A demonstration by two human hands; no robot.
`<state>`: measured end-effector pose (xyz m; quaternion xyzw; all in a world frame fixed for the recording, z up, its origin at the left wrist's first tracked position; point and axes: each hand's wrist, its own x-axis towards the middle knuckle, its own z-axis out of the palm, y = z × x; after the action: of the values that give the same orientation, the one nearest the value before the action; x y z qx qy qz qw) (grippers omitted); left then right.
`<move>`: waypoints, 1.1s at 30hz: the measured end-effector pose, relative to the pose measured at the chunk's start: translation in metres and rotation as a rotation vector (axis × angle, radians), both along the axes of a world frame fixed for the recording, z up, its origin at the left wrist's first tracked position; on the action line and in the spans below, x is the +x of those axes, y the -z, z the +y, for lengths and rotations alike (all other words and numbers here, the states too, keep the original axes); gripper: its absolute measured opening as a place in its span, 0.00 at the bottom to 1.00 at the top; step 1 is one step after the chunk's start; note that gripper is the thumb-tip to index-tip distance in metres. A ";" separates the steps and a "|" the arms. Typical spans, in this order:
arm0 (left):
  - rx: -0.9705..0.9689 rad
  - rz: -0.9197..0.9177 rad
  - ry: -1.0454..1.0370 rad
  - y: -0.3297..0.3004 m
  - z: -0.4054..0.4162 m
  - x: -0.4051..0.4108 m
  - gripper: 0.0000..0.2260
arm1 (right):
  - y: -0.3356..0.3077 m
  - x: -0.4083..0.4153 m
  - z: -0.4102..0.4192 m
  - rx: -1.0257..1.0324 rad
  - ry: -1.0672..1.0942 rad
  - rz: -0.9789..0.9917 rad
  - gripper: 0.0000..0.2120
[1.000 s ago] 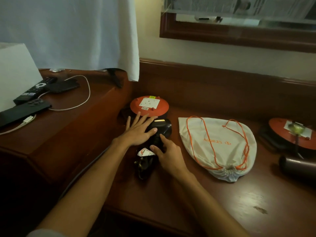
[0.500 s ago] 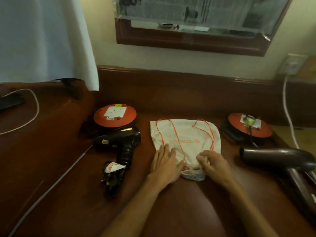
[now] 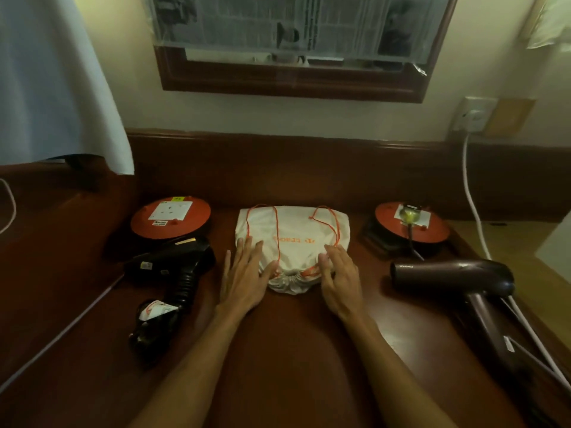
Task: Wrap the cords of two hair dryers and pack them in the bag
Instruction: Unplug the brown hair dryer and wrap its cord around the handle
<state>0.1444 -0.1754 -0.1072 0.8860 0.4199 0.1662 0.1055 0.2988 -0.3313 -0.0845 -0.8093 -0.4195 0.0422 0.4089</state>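
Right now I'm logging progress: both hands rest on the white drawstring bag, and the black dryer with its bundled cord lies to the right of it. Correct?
Not quite. In the head view the black dryer lies left of the white drawstring bag. Both hands, left and right, do rest on the bag.

White cloth bag (image 3: 293, 230); glossy dark wood table (image 3: 278, 366)

Both hands (image 3: 292, 281) flat on white bag (image 3: 293, 236) — black dryer (image 3: 173, 267) left, brown dryer (image 3: 457, 273) right
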 end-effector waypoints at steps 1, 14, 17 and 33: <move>-0.010 0.011 -0.019 -0.001 -0.002 -0.001 0.32 | -0.001 0.000 -0.003 0.055 0.022 0.037 0.26; -0.002 -0.381 0.162 -0.014 -0.121 0.001 0.22 | 0.010 -0.019 -0.120 0.236 0.278 0.185 0.16; 0.002 -0.340 0.314 -0.019 -0.170 0.015 0.20 | 0.009 -0.020 -0.143 0.290 0.308 0.232 0.12; -0.141 -0.315 0.513 -0.085 -0.158 0.169 0.16 | -0.086 0.101 -0.172 0.269 0.328 0.071 0.11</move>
<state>0.3134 -0.3331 -0.0222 0.9169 0.1716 0.2400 0.2687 0.3997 -0.5029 0.0014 -0.8028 -0.2694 -0.0528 0.5293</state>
